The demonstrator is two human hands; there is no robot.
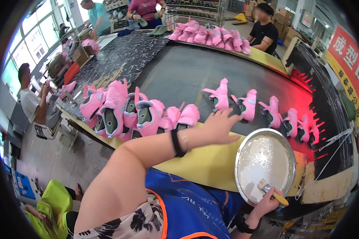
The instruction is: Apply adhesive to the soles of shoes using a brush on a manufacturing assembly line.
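My left hand reaches over the yellow ledge, fingers spread and holding nothing. Just beyond its fingertips stands a pink shoe upper, and another pink shoe upper stands to the left of that one; I cannot tell if the hand touches either. In my right hand is a paintbrush with a wooden handle, gripped near the bristles. Its bristles point into a round metal bowl of whitish liquid. Left of my left wrist, several pink shoes are bunched together.
A dark conveyor belt runs behind the yellow ledge. More shoes line up toward a red-lit opening at the right. Pink shoes crowd the far shelf. A person in black sits beyond it; others work at the left and back.
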